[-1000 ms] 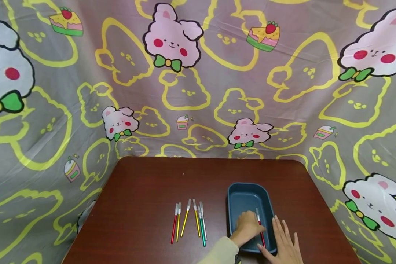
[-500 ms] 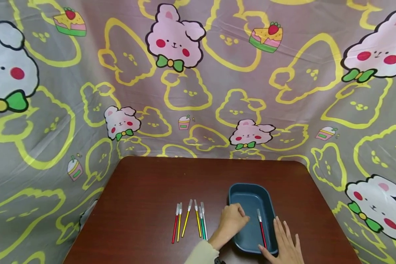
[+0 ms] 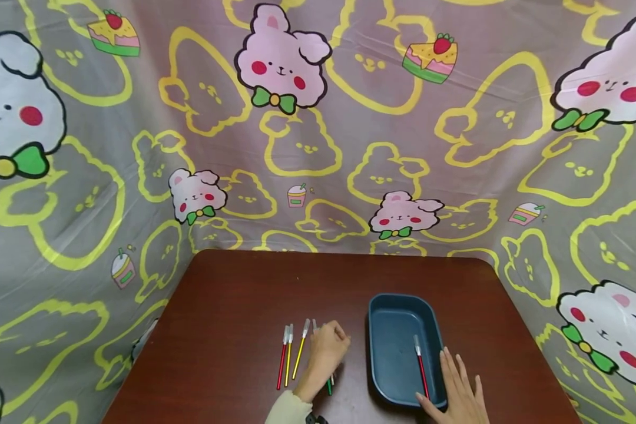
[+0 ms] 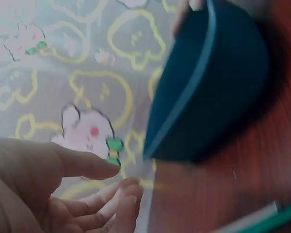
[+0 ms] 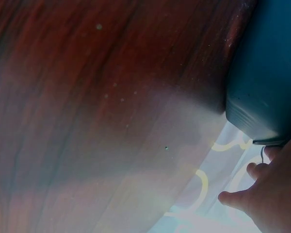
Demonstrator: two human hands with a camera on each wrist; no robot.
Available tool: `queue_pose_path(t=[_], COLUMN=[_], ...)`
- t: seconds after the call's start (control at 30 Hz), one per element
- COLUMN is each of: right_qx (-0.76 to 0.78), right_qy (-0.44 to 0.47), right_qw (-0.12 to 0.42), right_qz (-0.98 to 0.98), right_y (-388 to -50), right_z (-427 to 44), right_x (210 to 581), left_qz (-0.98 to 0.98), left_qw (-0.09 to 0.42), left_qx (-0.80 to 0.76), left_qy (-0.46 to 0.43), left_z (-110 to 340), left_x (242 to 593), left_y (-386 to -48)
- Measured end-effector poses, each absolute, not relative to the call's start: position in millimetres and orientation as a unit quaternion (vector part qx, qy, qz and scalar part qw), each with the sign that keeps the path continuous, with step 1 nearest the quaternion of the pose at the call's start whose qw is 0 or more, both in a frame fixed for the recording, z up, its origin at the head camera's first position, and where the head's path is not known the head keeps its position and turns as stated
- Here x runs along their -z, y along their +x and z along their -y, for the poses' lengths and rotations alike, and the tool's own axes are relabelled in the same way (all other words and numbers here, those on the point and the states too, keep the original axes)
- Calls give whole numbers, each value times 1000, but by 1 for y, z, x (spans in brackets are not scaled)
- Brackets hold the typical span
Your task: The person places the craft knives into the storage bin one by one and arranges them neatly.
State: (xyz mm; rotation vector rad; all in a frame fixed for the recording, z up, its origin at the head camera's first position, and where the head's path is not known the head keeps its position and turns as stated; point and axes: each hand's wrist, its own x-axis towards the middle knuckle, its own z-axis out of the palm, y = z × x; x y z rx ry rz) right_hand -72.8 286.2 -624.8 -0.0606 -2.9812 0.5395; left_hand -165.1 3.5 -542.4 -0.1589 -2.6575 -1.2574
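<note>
My left hand [image 3: 325, 353] is over the right-hand pens of a row on the table, its fingers loosely bent; the left wrist view shows this hand [image 4: 72, 189] with nothing between thumb and fingers. It partly covers a green pen [image 3: 329, 386] and others beside it. Left of it lie a red pen [image 3: 281, 365] and two yellow pens [image 3: 288, 364], [image 3: 298, 356], all with clear caps. My right hand [image 3: 458, 391] rests on the right side of a blue tray [image 3: 397, 347], fingers straight, thumb at the near rim. Inside the tray lies one red pen [image 3: 422, 370].
The brown table [image 3: 233, 294] reaches back to a patterned cloth [image 3: 344, 129] hanging behind and at both sides. The tray's wall [image 4: 233, 87] stands beyond the left hand in the left wrist view.
My left hand has come out of the tray and moved left to above the pens. The red pen stays in the tray, and my right hand has kept its place.
</note>
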Motion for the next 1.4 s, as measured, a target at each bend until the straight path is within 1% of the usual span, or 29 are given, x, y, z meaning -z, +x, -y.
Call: queue_pose_path(t=[0.1, 0.33, 0.5, 0.7, 0.83, 0.93, 1.07, 1.4], right_qx=[-179, -179, -187, -192, -187, -188, -191, -190], right_qy=[-20, -35, -38, -33, -30, -30, -33, -41], right_qw=[50, 27, 15, 15, 41, 47, 36, 29], right_qz=[982, 983, 981, 981, 981, 981, 980, 980], right_y=[-74, -73, -74, -73, -73, -73, -72, -68], right_z=[-286, -285, -283, -282, -283, -282, -280, -279], right_x=[624, 622, 621, 620, 622, 622, 622, 623], left_qz=[909, 921, 914, 913, 916, 919, 921, 915], left_qw=[134, 148, 155, 144, 142, 137, 123, 107], left_qx=[395, 353, 359, 361, 356, 350, 350, 372], left_qy=[-20, 75, 108, 125, 122, 119, 116, 113], left_z=[13, 50, 75, 91, 91, 91, 94, 103], left_x=[555, 592, 608, 621, 622, 621, 619, 620], left_y=[-168, -178, -182, -172, -171, -173, -172, -169])
